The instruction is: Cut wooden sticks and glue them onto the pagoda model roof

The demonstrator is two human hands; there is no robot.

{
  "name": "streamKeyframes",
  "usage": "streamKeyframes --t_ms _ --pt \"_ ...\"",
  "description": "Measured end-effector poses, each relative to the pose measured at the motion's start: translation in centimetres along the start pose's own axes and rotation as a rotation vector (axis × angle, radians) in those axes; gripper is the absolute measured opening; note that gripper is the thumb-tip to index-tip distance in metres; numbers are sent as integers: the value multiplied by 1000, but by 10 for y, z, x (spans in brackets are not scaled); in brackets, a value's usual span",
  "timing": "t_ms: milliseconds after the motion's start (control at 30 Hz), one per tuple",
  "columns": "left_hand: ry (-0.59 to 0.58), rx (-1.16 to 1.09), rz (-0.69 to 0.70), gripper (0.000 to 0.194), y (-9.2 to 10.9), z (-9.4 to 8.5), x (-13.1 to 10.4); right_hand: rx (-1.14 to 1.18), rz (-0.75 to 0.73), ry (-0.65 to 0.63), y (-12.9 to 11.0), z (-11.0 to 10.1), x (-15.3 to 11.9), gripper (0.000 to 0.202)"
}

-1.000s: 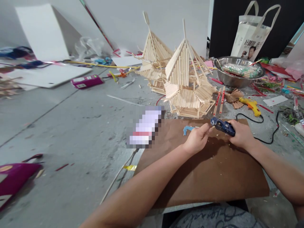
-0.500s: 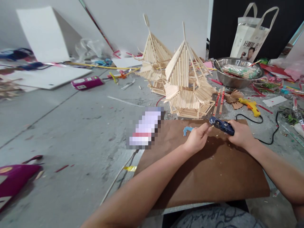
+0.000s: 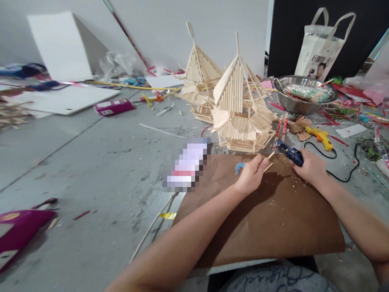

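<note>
My left hand [image 3: 251, 173] is closed around short pale wooden sticks [image 3: 271, 155], whose ends stick out past the fingers to the right. A dark blue hand cutter [image 3: 289, 153] is gripped in my right hand [image 3: 312, 167], its head pointing up and left, just clear of the stick ends. Both hands are over a brown sheet [image 3: 273, 227] strewn with small pale crumbs. Beside my left hand lies a light blue curved piece [image 3: 239, 168]. Behind stands a pagoda-like model [image 3: 240, 121] built of similar sticks.
A second stick model [image 3: 200, 73] stands behind the first. A phone-like device with a blurred screen [image 3: 190, 162] lies left of the sheet. To the right are a yellow glue gun [image 3: 320, 137] with a black cord, red-marked sticks [image 3: 285, 127] and a metal bowl [image 3: 304, 106].
The cutter has moved slightly right and away from my left hand, and the stick ends now show clearly. More pale crumbs lie on the sheet. The view has shifted slightly.
</note>
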State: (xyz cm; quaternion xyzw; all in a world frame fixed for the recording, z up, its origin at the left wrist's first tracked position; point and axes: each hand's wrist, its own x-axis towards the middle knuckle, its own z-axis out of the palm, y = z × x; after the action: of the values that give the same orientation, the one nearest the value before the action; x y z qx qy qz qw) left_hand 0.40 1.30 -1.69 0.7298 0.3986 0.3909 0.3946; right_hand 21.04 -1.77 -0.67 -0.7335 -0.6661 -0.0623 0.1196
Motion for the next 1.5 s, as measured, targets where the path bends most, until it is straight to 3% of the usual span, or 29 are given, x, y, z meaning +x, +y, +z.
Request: streamKeyframes --t_ms 200,333,433,600,833,933,1067,1267,1500 --pt "63 -247 -48 28 -8 3 0 18 -57 -9 12 4 8 56" --pt "98 -417 -63 28 6 -2 3 10 -95 -32 14 8 10 59" --pt "200 -506 -94 27 20 -10 9 -35 -109 -20 14 13 10 63" --pt "298 -552 -173 30 34 -25 29 -119 -180 -24 15 20 10 71" --pt "403 -754 -217 28 44 -33 63 -95 -246 -7 15 21 10 60" --pt "356 -863 -165 20 48 -33 68 -19 -261 -4 14 7 11 55" --pt "343 -933 -144 15 49 -31 72 187 -267 93 3 -35 25 43" --pt "333 -946 -179 24 51 -33 80 530 -256 211 -50 -96 73 23" --pt "307 -1009 -216 26 47 -36 87 880 -210 192 -105 -101 130 15"
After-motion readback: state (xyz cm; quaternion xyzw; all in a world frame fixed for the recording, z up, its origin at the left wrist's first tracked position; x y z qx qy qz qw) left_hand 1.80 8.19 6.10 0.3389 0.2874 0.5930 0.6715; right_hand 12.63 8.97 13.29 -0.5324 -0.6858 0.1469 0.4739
